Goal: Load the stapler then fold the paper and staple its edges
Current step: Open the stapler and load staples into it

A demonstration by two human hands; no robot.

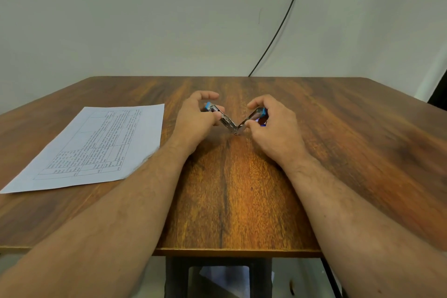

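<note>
- The table (pixel 237 201) edge lies nearest; both forearms reach over it toward the middle.
- The paper (pixel 94 145) lies flat and unfolded, left of the arms.
- The stapler (pixel 235 124) is swung open in a V, hinge down on the wood.
- The left hand (pixel 197 120) grips one arm of it, the right hand (pixel 272 123) pinches the other.
- Loading is under way, I judge; next the staples must go in the channel, though none are visible.
- A black cable (pixel 280 24) hangs on the far wall.
</note>
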